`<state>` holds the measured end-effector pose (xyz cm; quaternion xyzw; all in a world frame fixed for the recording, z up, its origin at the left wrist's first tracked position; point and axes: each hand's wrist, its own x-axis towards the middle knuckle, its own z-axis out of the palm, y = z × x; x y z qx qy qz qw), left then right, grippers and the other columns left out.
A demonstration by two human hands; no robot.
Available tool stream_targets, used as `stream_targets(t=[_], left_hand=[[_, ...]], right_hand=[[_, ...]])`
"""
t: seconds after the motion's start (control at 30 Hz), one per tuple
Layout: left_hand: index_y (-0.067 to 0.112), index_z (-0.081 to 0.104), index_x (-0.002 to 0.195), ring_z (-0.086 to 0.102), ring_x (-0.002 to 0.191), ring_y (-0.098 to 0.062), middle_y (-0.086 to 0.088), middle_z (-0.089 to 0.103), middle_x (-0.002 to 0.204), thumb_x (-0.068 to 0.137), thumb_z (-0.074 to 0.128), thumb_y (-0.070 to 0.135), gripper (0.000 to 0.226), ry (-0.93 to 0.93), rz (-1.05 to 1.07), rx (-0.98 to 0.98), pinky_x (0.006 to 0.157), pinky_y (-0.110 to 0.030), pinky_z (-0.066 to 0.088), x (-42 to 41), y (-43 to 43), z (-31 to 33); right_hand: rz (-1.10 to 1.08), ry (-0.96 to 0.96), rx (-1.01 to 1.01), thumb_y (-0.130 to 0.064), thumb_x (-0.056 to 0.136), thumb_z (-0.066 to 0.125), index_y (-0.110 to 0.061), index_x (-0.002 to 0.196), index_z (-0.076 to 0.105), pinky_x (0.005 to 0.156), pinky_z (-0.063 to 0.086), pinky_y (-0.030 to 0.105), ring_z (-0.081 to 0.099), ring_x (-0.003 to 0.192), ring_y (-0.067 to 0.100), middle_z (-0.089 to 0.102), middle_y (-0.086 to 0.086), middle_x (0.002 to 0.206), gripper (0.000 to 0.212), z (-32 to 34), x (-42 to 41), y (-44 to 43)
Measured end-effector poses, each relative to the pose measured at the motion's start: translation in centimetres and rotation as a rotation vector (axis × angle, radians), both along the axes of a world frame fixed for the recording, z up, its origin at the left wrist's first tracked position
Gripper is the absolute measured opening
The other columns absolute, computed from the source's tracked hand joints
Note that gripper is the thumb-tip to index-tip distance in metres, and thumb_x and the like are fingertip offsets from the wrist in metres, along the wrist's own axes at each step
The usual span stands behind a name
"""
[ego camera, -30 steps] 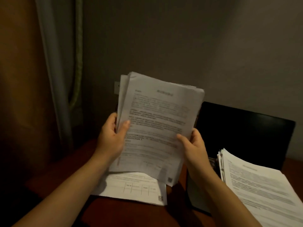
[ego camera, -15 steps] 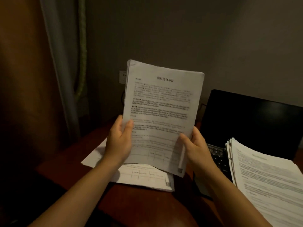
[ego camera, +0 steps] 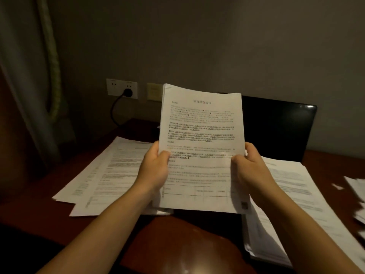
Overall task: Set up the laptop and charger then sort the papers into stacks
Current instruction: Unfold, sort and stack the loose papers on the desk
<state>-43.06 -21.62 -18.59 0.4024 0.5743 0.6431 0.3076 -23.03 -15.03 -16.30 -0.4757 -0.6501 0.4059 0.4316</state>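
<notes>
I hold a sheaf of printed papers (ego camera: 201, 123) upright in front of me. My left hand (ego camera: 156, 167) grips its left edge with the thumb on the front page. My right hand (ego camera: 249, 165) grips the right edge the same way. Behind the sheaf stands the open black laptop (ego camera: 276, 127), its screen dark and its keyboard hidden. A black charger plug (ego camera: 128, 92) sits in the wall socket, its cable (ego camera: 113, 113) curving down to the desk. Loose sheets (ego camera: 110, 171) are spread on the desk at the left. A thick stack (ego camera: 292, 194) lies at the right, over the laptop's base.
The reddish wooden desk (ego camera: 177, 244) fills the lower view and meets a grey wall. A curtain (ego camera: 25, 86) hangs at the far left. More papers (ego camera: 357, 196) show at the right edge. A second wall plate (ego camera: 154, 91) is beside the socket.
The view has tilted down and pulled back, so more of the desk, the left sheets and the socket show. The sheaf is squared up and held straighter, lower in view.
</notes>
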Motion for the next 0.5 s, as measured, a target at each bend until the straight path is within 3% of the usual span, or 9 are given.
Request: stream_targets(t=[0.07,0.17,0.27,0.4,0.47,0.5], left_hand=[[0.032,0.064,0.113,0.072,0.093,-0.008,0.012,0.075,0.103,0.102,0.044,0.015,0.029,0.015,-0.073,-0.041,0.085,-0.044,0.061,2.4,0.6,0.1],[0.033,0.064,0.114,0.071,0.093,-0.006,0.014,0.074,0.105,0.101,0.046,0.019,0.026,0.099,-0.162,-0.091,0.084,-0.041,0.061,5.6,1.5,-0.1],[0.035,0.063,0.121,0.070,0.097,-0.005,0.016,0.072,0.110,0.099,0.054,0.018,0.030,0.189,-0.242,-0.108,0.081,-0.033,0.060,8.6,2.1,-0.4],[0.043,0.040,0.142,0.069,0.099,-0.005,0.015,0.070,0.112,0.095,0.062,0.013,0.060,0.227,-0.303,-0.089,0.071,-0.022,0.055,11.6,2.4,-1.0],[0.044,0.025,0.152,0.070,0.093,-0.004,0.013,0.070,0.107,0.095,0.063,0.013,0.075,0.287,-0.320,-0.090,0.065,-0.017,0.049,13.0,2.7,-1.2],[0.041,0.025,0.153,0.068,0.093,-0.004,0.015,0.068,0.107,0.096,0.062,0.013,0.074,0.346,-0.321,-0.094,0.063,-0.014,0.047,13.5,2.7,-1.3]], right_hand=[[-0.073,-0.022,0.014,-0.013,0.103,0.042,-0.027,0.118,0.049,0.080,0.059,0.040,0.067,0.096,0.017,0.066,-0.008,0.104,0.021,0.1,2.6,0.0],[-0.140,-0.107,-0.019,-0.017,0.106,0.041,-0.026,0.114,0.050,0.063,0.051,0.029,0.065,0.089,0.014,0.066,-0.006,0.100,0.015,0.3,6.7,0.1],[-0.174,-0.230,-0.075,-0.017,0.107,0.041,-0.025,0.107,0.052,0.059,0.048,0.025,0.063,0.085,0.012,0.065,-0.004,0.100,0.013,0.1,10.9,0.3],[-0.210,-0.330,-0.106,-0.019,0.107,0.045,-0.021,0.114,0.053,0.056,0.043,0.020,0.058,0.080,0.007,0.061,-0.007,0.098,0.011,-0.6,15.4,0.4],[-0.240,-0.359,-0.102,-0.021,0.105,0.048,-0.018,0.119,0.055,0.060,0.046,0.020,0.062,0.087,0.013,0.064,-0.004,0.106,0.016,-1.0,17.1,0.1],[-0.257,-0.371,-0.093,-0.021,0.105,0.049,-0.018,0.122,0.055,0.061,0.047,0.021,0.063,0.092,0.016,0.066,-0.002,0.112,0.019,-1.2,17.8,0.0]])
